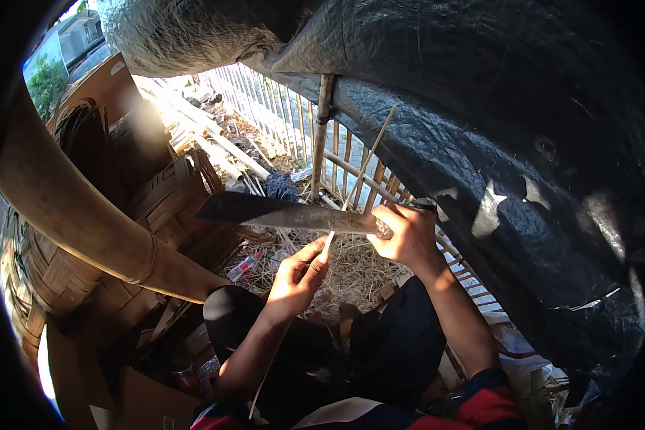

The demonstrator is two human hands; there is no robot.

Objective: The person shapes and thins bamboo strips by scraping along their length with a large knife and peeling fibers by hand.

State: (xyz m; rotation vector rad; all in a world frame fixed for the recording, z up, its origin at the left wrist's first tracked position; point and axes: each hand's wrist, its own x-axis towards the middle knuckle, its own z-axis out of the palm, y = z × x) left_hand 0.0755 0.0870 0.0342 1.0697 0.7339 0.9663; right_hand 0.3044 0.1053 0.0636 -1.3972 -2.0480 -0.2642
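Note:
My right hand (408, 238) is wrapped round the handle of a machete. The broad dark blade (265, 213) stretches leftward, nearly level, in front of my knees. A thin pale bamboo strip (369, 158) slants up and away past the blade. Its near part is pinched between the thumb and fingers of my left hand (298, 281), just below the blade. The blade crosses the strip right above those fingers; whether its edge bites into it I cannot tell. A thin tail of the strip runs down along my left forearm.
A thick bamboo pole (86, 208) slants down on the left beside woven bamboo baskets (168, 193). Black plastic sheeting (552, 143) hangs on the right, before a bamboo slat fence (287, 107). Shavings (358, 265) and a plastic bottle (244, 266) litter the ground.

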